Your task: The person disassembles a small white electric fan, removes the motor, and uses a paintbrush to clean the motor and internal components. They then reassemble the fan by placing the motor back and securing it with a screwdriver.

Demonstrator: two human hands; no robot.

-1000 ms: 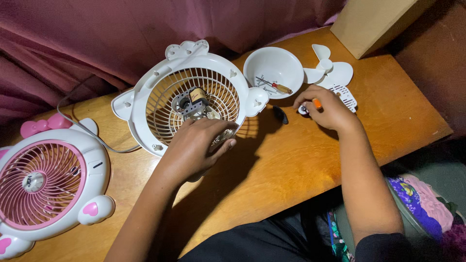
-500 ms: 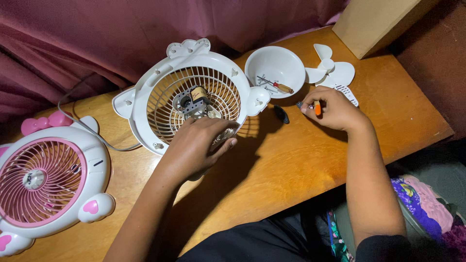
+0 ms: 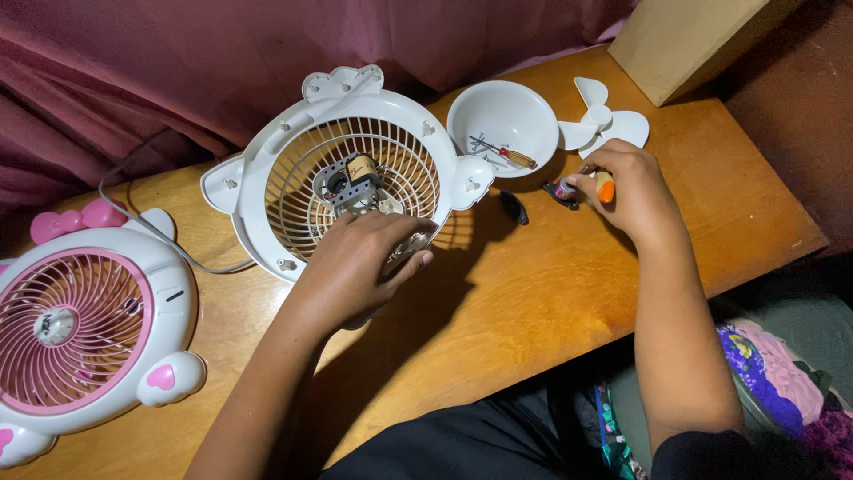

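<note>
A white fan housing point(image 3: 267, 151) with a grille lies face up on the wooden table point(image 3: 533, 293), its small motor point(image 3: 354, 180) exposed in the middle. My left hand point(image 3: 369, 258) rests on the housing's near rim, fingers curled over it. My right hand point(image 3: 622, 191) is to the right of the housing, closed on an orange-handled screwdriver point(image 3: 604, 188) next to small dark parts point(image 3: 560, 191) on the table. A small black piece point(image 3: 514, 207) lies between the housing and that hand.
A white bowl point(image 3: 498, 111) behind my right hand holds another small screwdriver and screws. A white fan blade point(image 3: 600, 120) lies beside it. A pink and white fan point(image 3: 80, 320) sits at the left edge. A cardboard box point(image 3: 684, 40) stands at the back right. A maroon curtain hangs behind.
My right hand has lifted the orange-handled screwdriver off the table and moved slightly toward the bowl. My left hand stays on the housing rim.
</note>
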